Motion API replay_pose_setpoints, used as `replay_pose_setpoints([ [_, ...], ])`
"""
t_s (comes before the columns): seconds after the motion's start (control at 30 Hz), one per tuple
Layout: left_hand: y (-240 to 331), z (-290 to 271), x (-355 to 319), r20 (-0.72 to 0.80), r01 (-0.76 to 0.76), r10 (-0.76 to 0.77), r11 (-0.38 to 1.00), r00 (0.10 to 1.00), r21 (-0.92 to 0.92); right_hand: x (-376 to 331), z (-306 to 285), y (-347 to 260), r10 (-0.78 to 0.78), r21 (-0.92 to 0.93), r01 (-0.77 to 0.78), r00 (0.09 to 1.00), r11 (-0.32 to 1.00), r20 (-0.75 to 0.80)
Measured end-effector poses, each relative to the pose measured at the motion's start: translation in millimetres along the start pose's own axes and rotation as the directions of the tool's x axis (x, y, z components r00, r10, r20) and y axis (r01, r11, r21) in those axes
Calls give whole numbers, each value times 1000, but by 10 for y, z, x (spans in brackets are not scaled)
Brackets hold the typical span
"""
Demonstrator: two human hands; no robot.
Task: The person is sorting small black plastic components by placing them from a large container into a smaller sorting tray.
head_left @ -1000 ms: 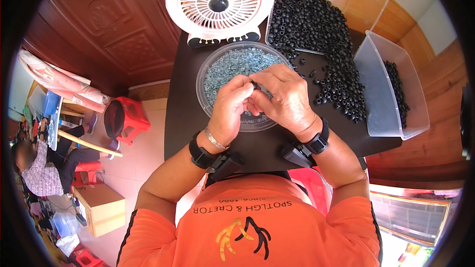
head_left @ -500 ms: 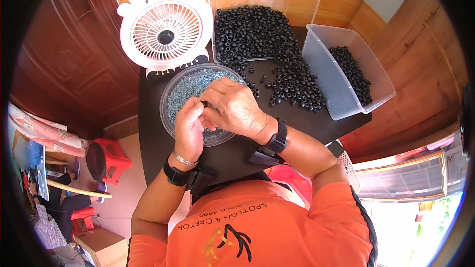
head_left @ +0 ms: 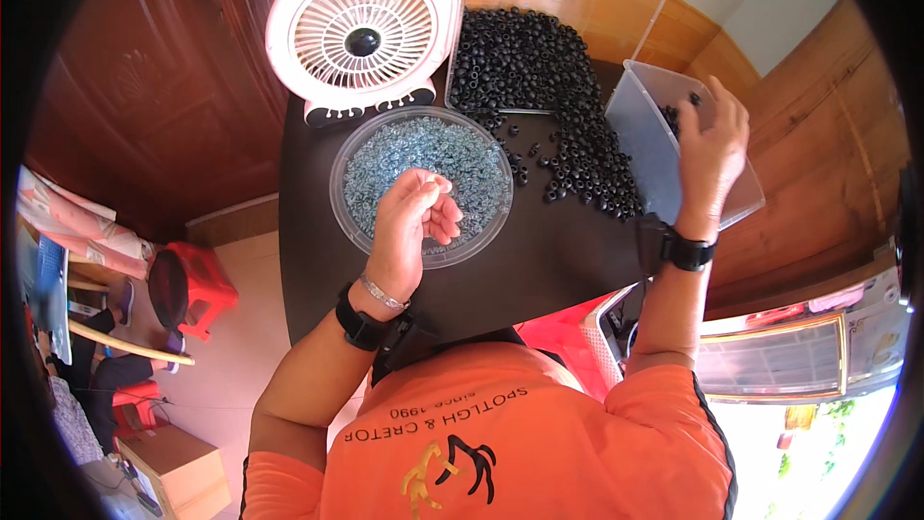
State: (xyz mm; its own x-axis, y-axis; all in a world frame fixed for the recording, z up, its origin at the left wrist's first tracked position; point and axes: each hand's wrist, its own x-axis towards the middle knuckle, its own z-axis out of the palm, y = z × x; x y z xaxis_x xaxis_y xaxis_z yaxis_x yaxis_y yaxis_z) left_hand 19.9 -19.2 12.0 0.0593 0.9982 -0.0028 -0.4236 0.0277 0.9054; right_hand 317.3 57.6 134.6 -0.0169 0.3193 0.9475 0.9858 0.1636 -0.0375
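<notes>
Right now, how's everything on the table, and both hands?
Left hand: over the round tub, fingers curled.
Right hand: at the bin, black bead by its fingers.
Round tub: open, holding bluish beads.
Clear box: open, black beads inside and out.
Bin: open, black beads inside.
Fan: standing; can't tell if spinning.

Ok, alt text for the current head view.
A person's right hand, a black bead at its fingers, is over a translucent bin; the left hand over a round tub of bluish beads. A pale fan stands behind.
</notes>
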Motion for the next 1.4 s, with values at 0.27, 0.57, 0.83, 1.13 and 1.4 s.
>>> replay_pose_setpoints([
  [0.27, -17, -28, 7, 1, 16, -16, 1000, 1000, -24, -482, 685, -216, -60, 483, -397, 721, 781, 690],
  [0.57, -25, -126, 72, -66, -25, 23, 999, 998, -31, -968, 1447, -644, -199, 307, -96, 574, 947, 794],
  [0.83, -14, -148, 82, -8, 58, -57, 998, 998, 38, -610, 602, -1228, -462, 735, -368, 596, 570, 657],
  [1.13, -30, -232, 143, 97, 0, 8, 997, 995, -74, -627, 378, -1573, -623, 878, -203, 636, 433, 454],
  [1.4, -15, -185, 112, 111, -12, 27, 990, 993, -138, -793, 511, -1514, -512, 923, -212, 781, 321, 357],
])
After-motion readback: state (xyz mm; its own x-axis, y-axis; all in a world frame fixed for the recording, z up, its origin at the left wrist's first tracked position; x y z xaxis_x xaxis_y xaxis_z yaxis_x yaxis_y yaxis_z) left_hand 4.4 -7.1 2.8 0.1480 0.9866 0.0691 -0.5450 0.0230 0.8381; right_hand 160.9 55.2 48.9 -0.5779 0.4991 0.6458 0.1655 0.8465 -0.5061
